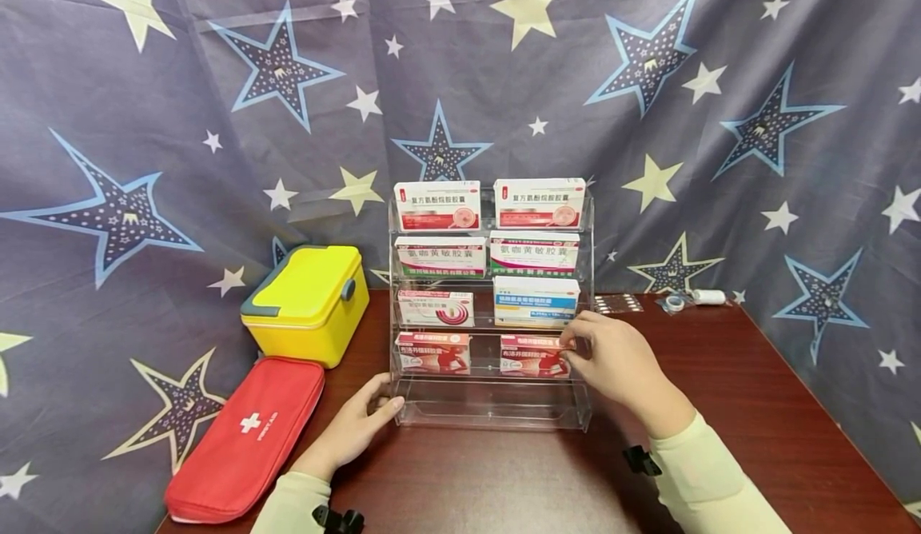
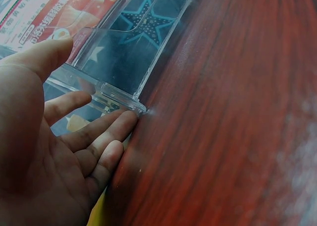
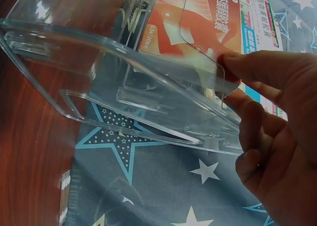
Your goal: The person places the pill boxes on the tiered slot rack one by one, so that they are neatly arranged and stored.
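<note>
A clear acrylic tiered rack stands on the dark wooden table and holds several medicine boxes in two columns. My right hand pinches the right end of the red medicine box on the second tier from the bottom; its thumb lies on the red medicine box in the right wrist view. A matching red box sits to its left. My left hand rests open against the rack's lower left corner, fingertips touching the plastic. The bottom tray is empty.
A yellow lidded case and a red first-aid pouch lie left of the rack. Tape rolls, a white roll and a blister pack sit at the back right. Star-print cloth hangs behind and at both sides.
</note>
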